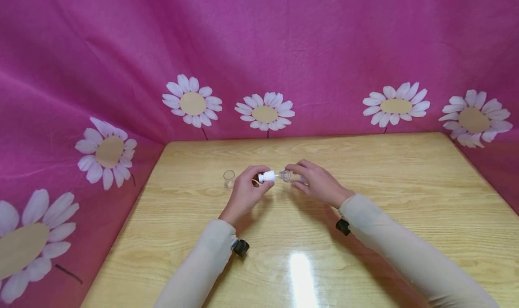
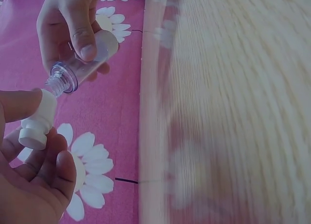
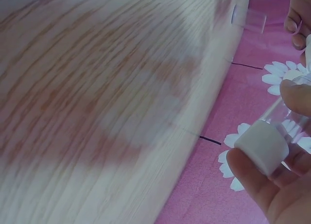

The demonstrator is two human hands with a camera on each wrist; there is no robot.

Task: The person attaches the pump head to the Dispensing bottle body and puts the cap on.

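Observation:
My left hand pinches a white pump head between thumb and fingers. From the head a thin white stem points right, toward the mouth of a clear bottle. The right hand grips that bottle by its body, tilted on its side with the neck facing the pump head. A white base closes the bottle's other end. In the left wrist view the pump head lines up with the threaded neck, right at its mouth. Fingers hide part of the bottle.
A clear cylindrical cap stands on the wooden table, just left of the left hand. Pink cloth with large white daisies hangs behind the table and along its sides. A bright reflection shows on the tabletop near the front.

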